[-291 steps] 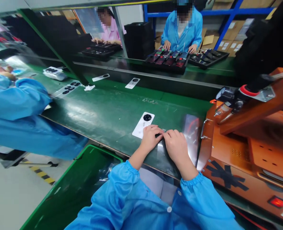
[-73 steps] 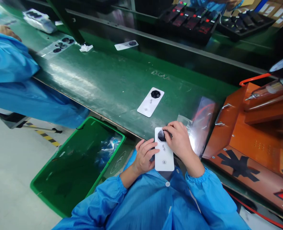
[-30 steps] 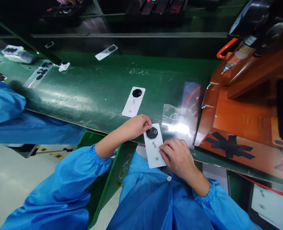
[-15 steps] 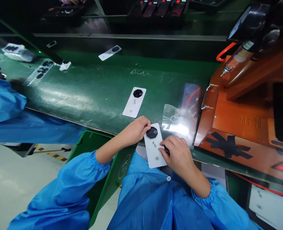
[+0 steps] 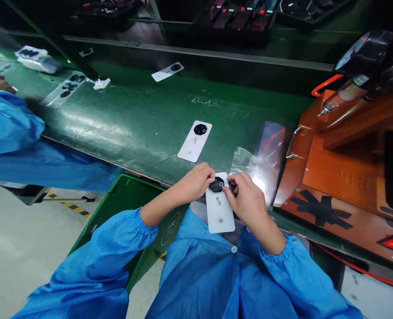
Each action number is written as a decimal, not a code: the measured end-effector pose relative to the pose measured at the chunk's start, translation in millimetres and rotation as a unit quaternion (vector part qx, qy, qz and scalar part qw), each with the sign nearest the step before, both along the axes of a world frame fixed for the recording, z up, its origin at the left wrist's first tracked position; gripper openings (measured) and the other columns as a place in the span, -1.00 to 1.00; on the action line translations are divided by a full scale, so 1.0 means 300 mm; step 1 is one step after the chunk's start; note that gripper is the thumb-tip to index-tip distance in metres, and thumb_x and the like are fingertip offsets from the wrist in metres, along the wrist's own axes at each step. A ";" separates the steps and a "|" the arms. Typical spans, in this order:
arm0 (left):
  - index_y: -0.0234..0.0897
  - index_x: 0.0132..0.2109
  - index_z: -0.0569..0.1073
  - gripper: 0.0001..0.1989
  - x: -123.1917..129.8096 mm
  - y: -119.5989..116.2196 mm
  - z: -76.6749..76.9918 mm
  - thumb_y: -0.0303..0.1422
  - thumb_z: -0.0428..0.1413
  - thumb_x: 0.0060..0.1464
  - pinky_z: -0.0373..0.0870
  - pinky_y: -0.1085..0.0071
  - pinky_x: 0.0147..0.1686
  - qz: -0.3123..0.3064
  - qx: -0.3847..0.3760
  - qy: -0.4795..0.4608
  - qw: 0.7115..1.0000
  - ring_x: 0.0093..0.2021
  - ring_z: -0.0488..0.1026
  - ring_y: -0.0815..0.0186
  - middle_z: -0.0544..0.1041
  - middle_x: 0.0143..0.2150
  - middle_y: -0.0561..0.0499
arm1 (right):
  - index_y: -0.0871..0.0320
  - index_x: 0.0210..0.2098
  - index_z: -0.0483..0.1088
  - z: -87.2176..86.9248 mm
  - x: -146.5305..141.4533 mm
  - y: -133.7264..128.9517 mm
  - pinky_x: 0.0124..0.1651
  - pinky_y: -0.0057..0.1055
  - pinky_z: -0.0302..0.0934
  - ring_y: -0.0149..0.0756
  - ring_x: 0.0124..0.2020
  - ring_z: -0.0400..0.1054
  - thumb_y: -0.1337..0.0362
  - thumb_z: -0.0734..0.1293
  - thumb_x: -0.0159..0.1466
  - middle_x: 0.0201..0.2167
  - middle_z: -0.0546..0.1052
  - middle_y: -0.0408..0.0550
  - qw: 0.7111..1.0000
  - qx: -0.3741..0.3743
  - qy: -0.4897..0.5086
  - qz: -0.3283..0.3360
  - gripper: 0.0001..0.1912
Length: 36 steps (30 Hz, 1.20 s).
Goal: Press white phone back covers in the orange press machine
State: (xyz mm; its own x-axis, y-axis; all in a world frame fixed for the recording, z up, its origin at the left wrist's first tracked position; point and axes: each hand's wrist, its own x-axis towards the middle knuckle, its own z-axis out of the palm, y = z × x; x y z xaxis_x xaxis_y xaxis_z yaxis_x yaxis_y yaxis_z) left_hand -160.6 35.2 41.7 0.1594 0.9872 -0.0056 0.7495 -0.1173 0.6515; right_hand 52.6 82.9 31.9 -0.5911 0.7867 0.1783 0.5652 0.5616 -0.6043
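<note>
A white phone back cover (image 5: 220,212) with a black octagonal camera area is held near the bench's front edge, over my lap. My left hand (image 5: 198,180) pinches its upper left corner, beside the camera area. Across from it, my right hand (image 5: 248,195) is closed with thumb and forefinger at the upper right edge, level with the camera area. The fingertips hide parts of both upper edges. A second white phone back cover (image 5: 195,144) lies flat on the green bench just beyond my left hand.
To the right stands an orange machine (image 5: 346,177) with a metal handle. Clear plastic sheets (image 5: 266,164) lie beside it. Another white cover (image 5: 166,73) lies farther back. A green bin (image 5: 116,199) is below the edge. At left is a co-worker's blue sleeve (image 5: 10,119).
My right hand has moved up along the cover's right edge, from its middle to beside the camera area. My left hand stays at the upper left corner. The whole view has shifted slightly.
</note>
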 end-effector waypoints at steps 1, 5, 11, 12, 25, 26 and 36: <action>-0.23 -0.22 0.33 -0.88 -0.001 0.000 0.000 -0.50 -0.06 0.27 0.42 0.19 -0.02 0.000 0.000 -0.003 1.000 -0.09 0.41 0.17 0.42 -0.15 -0.11 | 0.09 -0.07 0.41 -0.005 -0.008 0.006 -0.31 -0.35 0.20 -0.25 -0.29 0.40 0.32 0.40 0.32 -0.17 0.49 -0.07 1.000 0.007 0.001 -0.004 -0.81; -0.23 -0.22 0.33 -0.87 0.000 0.001 0.000 -0.49 -0.06 0.29 0.42 0.19 -0.01 0.004 0.000 -0.007 1.000 -0.09 0.41 0.17 0.42 -0.15 -0.10 | 0.06 -0.22 0.45 -0.018 -0.031 0.018 -0.30 -0.34 0.17 -0.23 -0.25 0.40 0.31 0.37 0.37 -0.26 0.49 -0.10 1.000 0.024 -0.014 -0.001 -0.98; -0.25 -0.12 0.40 -0.87 -0.008 -0.028 0.013 -0.36 -0.02 0.35 0.41 0.19 0.02 0.016 0.026 -0.013 0.999 -0.03 0.43 0.15 0.47 -0.08 -0.15 | 0.07 -0.28 0.41 -0.017 -0.043 0.021 -0.30 -0.32 0.13 -0.20 -0.24 0.37 0.30 0.29 0.43 -0.31 0.47 -0.09 0.998 0.056 -0.031 0.012 -0.87; -0.26 -0.02 0.41 -0.82 -0.011 -0.041 0.011 -0.27 0.04 0.34 0.38 0.14 0.09 0.018 0.040 0.003 0.999 0.05 0.42 0.11 0.48 0.01 -0.19 | 0.08 -0.28 0.40 -0.019 -0.044 0.023 -0.30 -0.31 0.12 -0.19 -0.24 0.36 0.30 0.27 0.43 -0.31 0.46 -0.08 0.997 0.059 -0.037 0.012 -0.86; -0.10 0.45 0.19 -0.13 -0.013 -0.129 -0.057 0.14 0.21 0.13 -0.33 -0.27 0.44 0.059 0.051 0.115 0.990 0.54 -0.12 -0.18 0.17 0.50 -0.15 | 0.09 -0.29 0.40 0.162 -0.012 0.026 -0.27 -0.32 0.18 -0.25 -0.32 0.35 0.22 0.23 0.44 -0.32 0.47 -0.08 0.998 -0.021 0.027 0.056 -0.81; -0.09 0.46 0.17 -0.14 -0.013 -0.130 -0.056 0.13 0.21 0.14 -0.34 -0.27 0.44 0.059 0.053 0.118 0.990 0.54 -0.13 -0.17 0.15 0.51 -0.13 | 0.09 -0.31 0.41 0.165 -0.014 0.045 -0.31 -0.34 0.16 -0.27 -0.36 0.33 0.21 0.25 0.42 -0.35 0.47 -0.10 0.996 -0.063 0.015 0.064 -0.81; -0.07 0.46 0.18 -0.07 -0.029 -0.123 -0.078 0.23 0.18 0.08 -0.36 -0.22 0.47 0.067 0.054 0.107 0.991 0.55 -0.14 -0.13 0.14 0.52 -0.05 | 0.10 -0.40 0.38 0.092 -0.077 0.142 -0.39 -0.37 0.00 -0.33 -0.47 0.23 0.23 0.27 0.33 -0.45 0.45 -0.17 0.971 -0.185 -0.120 0.091 -0.81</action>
State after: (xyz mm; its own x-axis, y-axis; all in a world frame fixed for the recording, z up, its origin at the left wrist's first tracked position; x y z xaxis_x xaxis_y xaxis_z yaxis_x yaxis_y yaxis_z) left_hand -169.4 -1.7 18.3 0.0333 0.9961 0.0817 0.8826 -0.0677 0.4653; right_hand 29.5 125.6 59.4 -0.7158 0.6497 -0.2558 0.6261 0.4351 -0.6471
